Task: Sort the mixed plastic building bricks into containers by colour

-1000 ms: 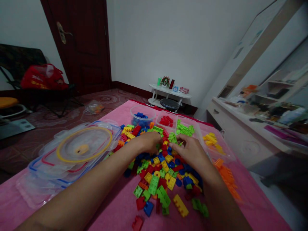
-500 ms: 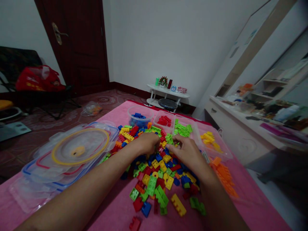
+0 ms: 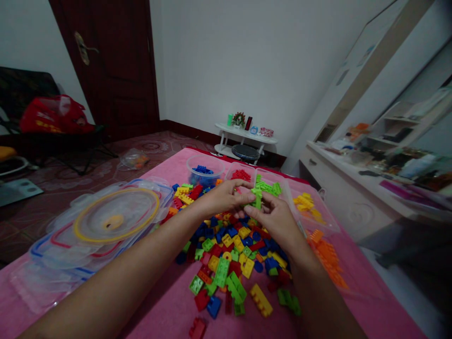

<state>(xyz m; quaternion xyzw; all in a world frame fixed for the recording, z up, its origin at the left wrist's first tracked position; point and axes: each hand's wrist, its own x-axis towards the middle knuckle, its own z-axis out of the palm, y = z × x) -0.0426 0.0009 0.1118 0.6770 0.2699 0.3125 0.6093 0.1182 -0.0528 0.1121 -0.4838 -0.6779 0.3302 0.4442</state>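
Several light-green toy building bricks (image 3: 257, 198) are between my two hands, raised over the far part of a mixed brick pile (image 3: 240, 240). My right hand (image 3: 277, 214) grips them from the right with thumb and fingers. My left hand (image 3: 226, 197) closes on their left side, its fingertips touching the green plastic. How the bricks join is partly hidden by my fingers. Just beyond my hands stand a clear box of green bricks (image 3: 269, 187) and a clear box of red bricks (image 3: 241, 175).
A round clear tub (image 3: 205, 165) holds blue bricks. To the right are a clear box with yellow bricks (image 3: 309, 203) and a heap of orange bricks (image 3: 326, 259). Stacked clear lids (image 3: 116, 216) lie left on the pink cloth (image 3: 155, 301). A cluttered dresser (image 3: 339, 179) stands at right.
My left hand has come up out of the pile and moved right to meet my right hand. The green bricks are now raised and held between both hands.
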